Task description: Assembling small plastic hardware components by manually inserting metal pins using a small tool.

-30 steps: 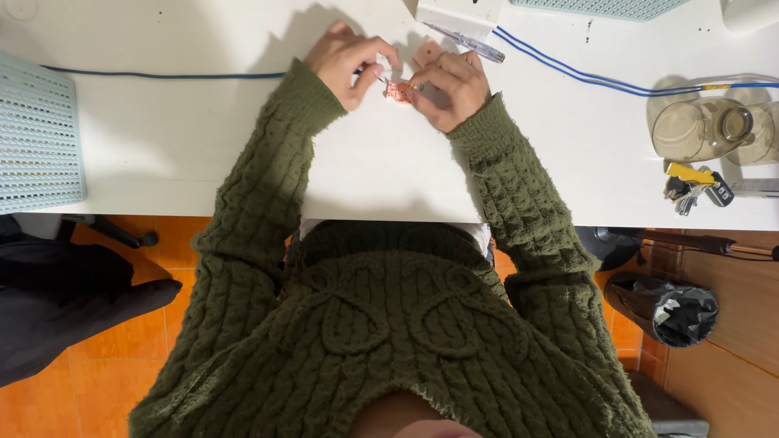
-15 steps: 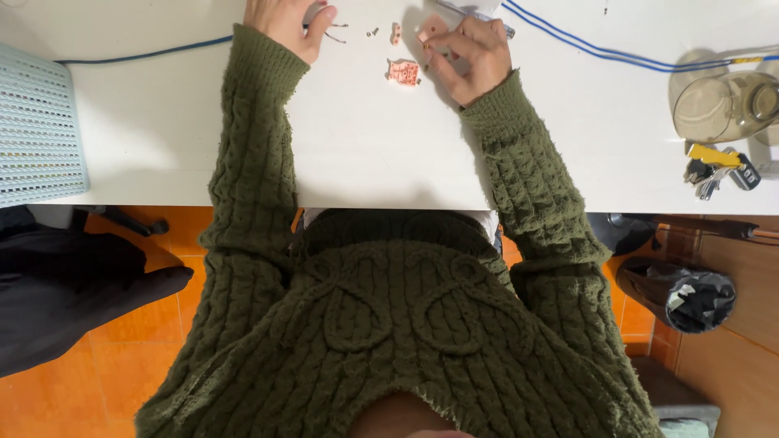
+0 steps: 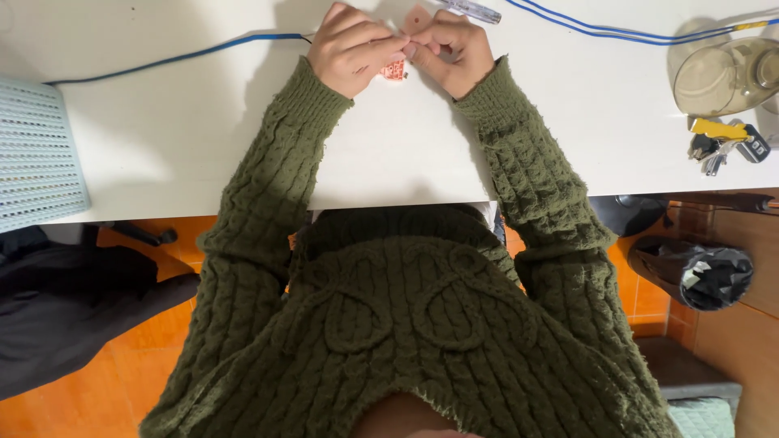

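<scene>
Left hand [image 3: 350, 55] and right hand [image 3: 453, 50] brought together over the white desk [image 3: 203, 130], fingers curled and pinching one small reddish piece [image 3: 394, 70] between them, just above the surface. Piece mostly covered by the fingers, so shape hard to make out. Desk lit brightly, with orange tiled floor [image 3: 97, 381] below its edge. Behind the hands a pen [image 3: 475, 10], partly cut off at the top. Blue cable [image 3: 178, 57] running to the left, near a pale blue perforated basket [image 3: 36, 158]. Far right: clear glass jug [image 3: 726, 77], bunch of keys [image 3: 722, 144], and a dark bin [image 3: 702, 272] on the floor.
</scene>
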